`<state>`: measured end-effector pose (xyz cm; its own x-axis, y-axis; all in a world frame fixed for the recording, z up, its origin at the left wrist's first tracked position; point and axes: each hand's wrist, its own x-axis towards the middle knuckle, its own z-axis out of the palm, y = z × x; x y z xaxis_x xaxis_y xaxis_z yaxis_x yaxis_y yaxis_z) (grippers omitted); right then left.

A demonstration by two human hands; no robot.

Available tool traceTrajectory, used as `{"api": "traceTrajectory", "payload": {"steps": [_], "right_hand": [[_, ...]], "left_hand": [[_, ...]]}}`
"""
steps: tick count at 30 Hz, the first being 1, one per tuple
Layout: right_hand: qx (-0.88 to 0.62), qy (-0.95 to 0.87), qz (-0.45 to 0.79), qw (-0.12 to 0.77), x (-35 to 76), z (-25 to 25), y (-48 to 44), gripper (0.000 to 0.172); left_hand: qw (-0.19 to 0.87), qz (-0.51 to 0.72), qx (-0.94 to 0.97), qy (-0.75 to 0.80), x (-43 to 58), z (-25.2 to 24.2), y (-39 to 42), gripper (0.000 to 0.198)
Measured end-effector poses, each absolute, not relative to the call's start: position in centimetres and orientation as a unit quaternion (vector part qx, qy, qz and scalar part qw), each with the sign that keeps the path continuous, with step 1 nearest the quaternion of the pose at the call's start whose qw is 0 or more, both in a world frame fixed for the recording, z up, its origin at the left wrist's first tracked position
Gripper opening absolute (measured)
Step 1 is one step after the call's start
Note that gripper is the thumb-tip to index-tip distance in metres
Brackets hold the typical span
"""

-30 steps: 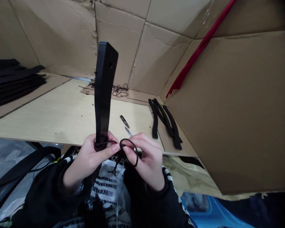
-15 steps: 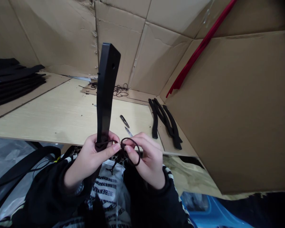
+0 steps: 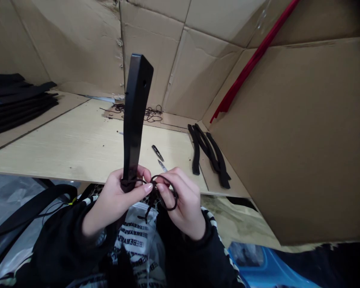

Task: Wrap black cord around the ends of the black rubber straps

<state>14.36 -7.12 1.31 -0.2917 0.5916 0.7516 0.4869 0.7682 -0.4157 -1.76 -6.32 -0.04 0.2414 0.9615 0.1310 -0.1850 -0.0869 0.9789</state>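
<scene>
A long, slightly curved black strip (image 3: pixel 133 116) with a hole near its upper end stands upright in my left hand (image 3: pixel 120 196). The fingers of that hand wrap round its lower end, while the thumb pinches a dark cord (image 3: pixel 174 191) where it bunches up. The cord passes round the base of the strip and forms a loop to the right. My right hand (image 3: pixel 183 200) is closed, thumb and forefinger pinching the cord beside the left thumb. Loose cord ends hang below the pinch. The fingertips partly hide the bunched part.
On the table (image 3: pixel 63 140) lie thread snips (image 3: pixel 157 153) and a pointed blade (image 3: pixel 162 166). Several black strips (image 3: pixel 211 154) rest at the right, and a stack of them (image 3: pixel 18 104) at the left. Tangled cords (image 3: pixel 153 114) lie at the back. Cardboard walls (image 3: pixel 288 140) enclose the table.
My right hand has shifted slightly left, closer to my left thumb. The strip has moved a touch to the right. Both hands keep their grip on the cord.
</scene>
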Motion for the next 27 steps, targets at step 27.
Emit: {"api": "traceTrajectory", "payload": {"steps": [27], "right_hand": [[-0.277,-0.800,-0.206,0.491,14.4,0.7,-7.0,0.016]], "left_hand": [[0.585,0.501,0.539,0.343,-1.7,0.3,-6.0,0.010]]}}
